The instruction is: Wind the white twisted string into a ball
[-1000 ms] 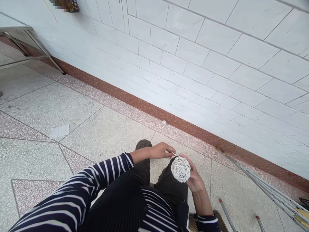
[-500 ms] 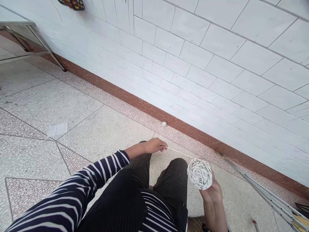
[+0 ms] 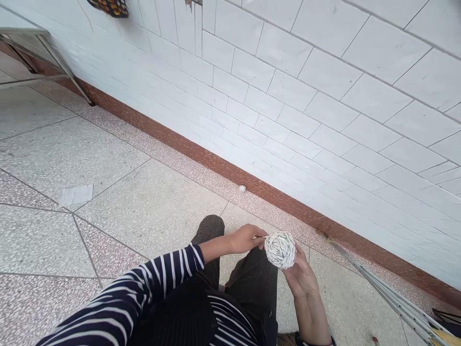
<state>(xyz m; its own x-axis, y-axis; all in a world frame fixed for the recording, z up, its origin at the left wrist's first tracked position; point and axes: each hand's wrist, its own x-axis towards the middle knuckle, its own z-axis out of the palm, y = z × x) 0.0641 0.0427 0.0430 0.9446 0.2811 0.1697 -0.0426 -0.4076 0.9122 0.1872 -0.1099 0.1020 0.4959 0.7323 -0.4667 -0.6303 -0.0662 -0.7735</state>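
A round ball of white cord with dark flecks (image 3: 280, 250) sits in my right hand (image 3: 302, 276), which is closed around its lower right side. My left hand (image 3: 248, 239) is at the ball's left edge, its fingers pinched on the cord's short free stretch. Both hands are above my knees, close together. The left fingertips are so near the ball that I cannot tell whether they touch it.
A white tiled wall (image 3: 281, 91) with a red-brown skirting (image 3: 201, 156) runs across in front. On the speckled floor lie a small whitish ball (image 3: 242, 188) and a pale sheet (image 3: 76, 195). A metal-legged table (image 3: 65, 67) stands left; grey metal bars (image 3: 382, 283) lean at right.
My hands have come together: the left moved right and down, the right moved left with the ball. The cord stretched between them is now much shorter.
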